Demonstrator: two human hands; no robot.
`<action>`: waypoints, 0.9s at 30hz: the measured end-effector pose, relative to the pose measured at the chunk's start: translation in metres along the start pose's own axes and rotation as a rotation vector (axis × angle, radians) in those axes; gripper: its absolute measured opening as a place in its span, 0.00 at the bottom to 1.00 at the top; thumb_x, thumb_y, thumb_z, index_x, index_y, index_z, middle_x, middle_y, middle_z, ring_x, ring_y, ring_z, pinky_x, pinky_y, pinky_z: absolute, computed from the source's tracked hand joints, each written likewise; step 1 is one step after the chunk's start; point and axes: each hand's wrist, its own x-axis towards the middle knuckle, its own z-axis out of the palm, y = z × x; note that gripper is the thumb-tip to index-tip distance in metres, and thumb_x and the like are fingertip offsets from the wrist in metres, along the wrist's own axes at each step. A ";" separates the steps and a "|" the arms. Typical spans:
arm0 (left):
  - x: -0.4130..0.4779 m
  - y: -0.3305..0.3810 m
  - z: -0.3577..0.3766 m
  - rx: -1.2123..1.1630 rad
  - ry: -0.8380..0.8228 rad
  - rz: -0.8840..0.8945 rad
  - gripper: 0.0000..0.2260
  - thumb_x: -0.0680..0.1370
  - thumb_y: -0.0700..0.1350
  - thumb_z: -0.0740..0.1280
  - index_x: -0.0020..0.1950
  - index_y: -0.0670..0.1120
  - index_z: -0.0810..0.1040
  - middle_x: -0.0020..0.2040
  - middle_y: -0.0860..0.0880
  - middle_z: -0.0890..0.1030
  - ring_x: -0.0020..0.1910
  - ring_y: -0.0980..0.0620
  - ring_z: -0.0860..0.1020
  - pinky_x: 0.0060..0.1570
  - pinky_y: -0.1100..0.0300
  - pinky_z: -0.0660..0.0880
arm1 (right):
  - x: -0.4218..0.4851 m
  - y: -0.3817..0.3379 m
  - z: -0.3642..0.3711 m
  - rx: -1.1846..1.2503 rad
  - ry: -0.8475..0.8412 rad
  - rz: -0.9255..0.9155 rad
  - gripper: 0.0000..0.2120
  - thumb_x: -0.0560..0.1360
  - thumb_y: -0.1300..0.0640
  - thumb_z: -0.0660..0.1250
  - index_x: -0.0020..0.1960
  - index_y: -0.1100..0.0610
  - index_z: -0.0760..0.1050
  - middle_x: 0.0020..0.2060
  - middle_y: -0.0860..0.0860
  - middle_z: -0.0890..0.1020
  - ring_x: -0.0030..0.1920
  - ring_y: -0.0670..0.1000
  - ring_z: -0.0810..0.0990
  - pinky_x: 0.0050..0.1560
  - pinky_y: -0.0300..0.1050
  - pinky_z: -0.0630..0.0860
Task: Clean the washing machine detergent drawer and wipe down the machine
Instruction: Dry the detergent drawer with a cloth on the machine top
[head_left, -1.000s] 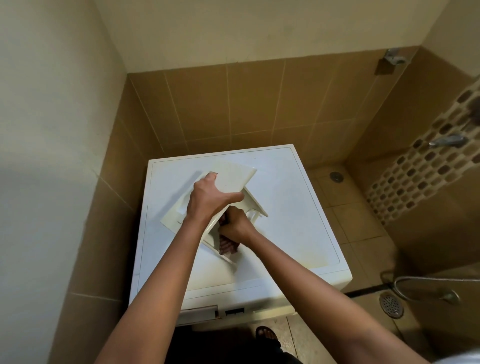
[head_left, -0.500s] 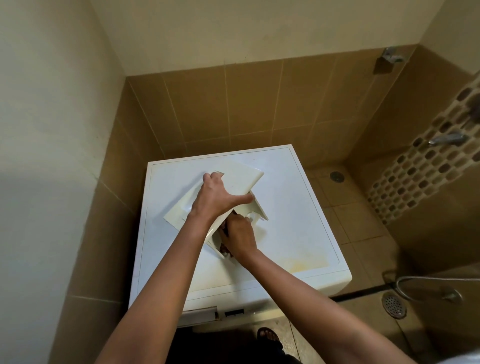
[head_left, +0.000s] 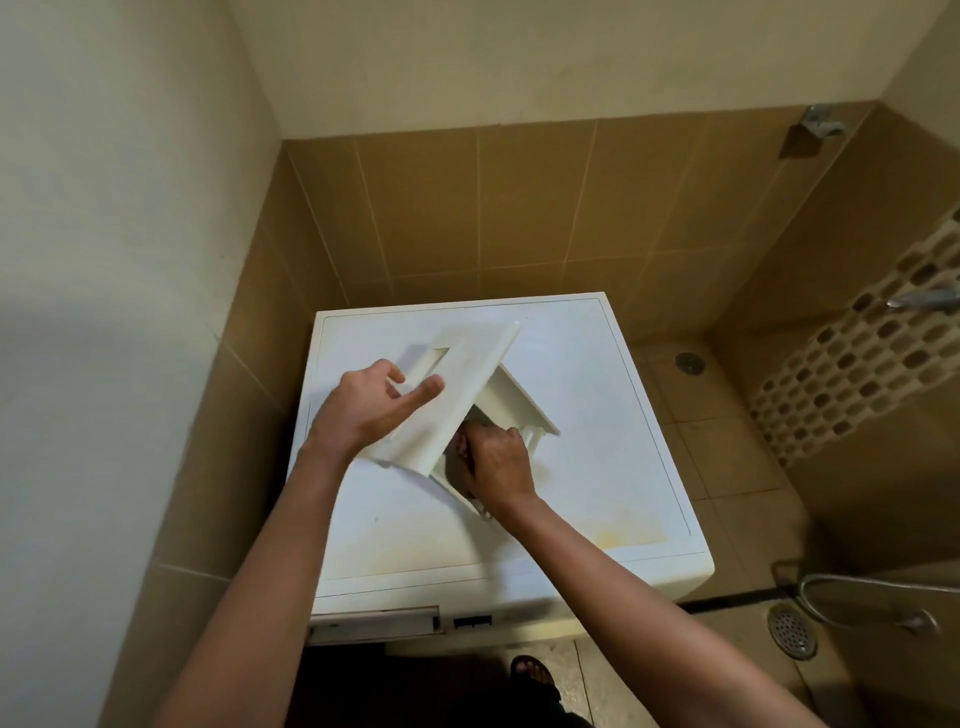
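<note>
Detergent drawer is up on the washing machine lid, dead centre and tipped, its front panel facing 10 o'clock. Left hand at the drawer's 9 o'clock pinches that panel, thumb on the face. Right hand reaches in from 5 o'clock, fingers curled inside the compartment round a reddish wad, mostly hidden.

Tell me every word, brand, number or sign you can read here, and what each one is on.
None is readable.
White plastic detergent drawer: no writing shows.
White box-shaped washing machine top: none, only yellowish stains.
Small dark panel on the machine's front: pale marks, too small and blurred to read.
Reddish cloth in the right hand: mostly hidden, no print visible.
</note>
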 end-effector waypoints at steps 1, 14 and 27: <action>-0.006 -0.007 0.001 -0.140 0.022 0.025 0.34 0.69 0.72 0.58 0.61 0.47 0.74 0.54 0.51 0.78 0.54 0.49 0.77 0.46 0.59 0.74 | 0.003 0.000 -0.003 0.016 0.031 0.031 0.08 0.68 0.60 0.56 0.33 0.58 0.71 0.23 0.50 0.74 0.22 0.55 0.72 0.28 0.41 0.66; -0.032 -0.014 0.112 -1.078 -0.091 -0.102 0.23 0.75 0.58 0.66 0.65 0.48 0.74 0.59 0.51 0.82 0.60 0.55 0.79 0.57 0.57 0.75 | 0.021 -0.024 -0.017 0.041 -0.152 0.423 0.08 0.76 0.54 0.62 0.48 0.58 0.75 0.41 0.54 0.82 0.41 0.57 0.79 0.38 0.43 0.66; -0.019 -0.021 0.107 -1.204 -0.119 -0.184 0.11 0.81 0.54 0.57 0.57 0.53 0.75 0.52 0.54 0.82 0.49 0.60 0.82 0.42 0.65 0.78 | 0.019 -0.014 -0.019 0.310 -0.359 0.363 0.06 0.71 0.62 0.63 0.47 0.59 0.67 0.36 0.55 0.78 0.37 0.56 0.76 0.37 0.49 0.73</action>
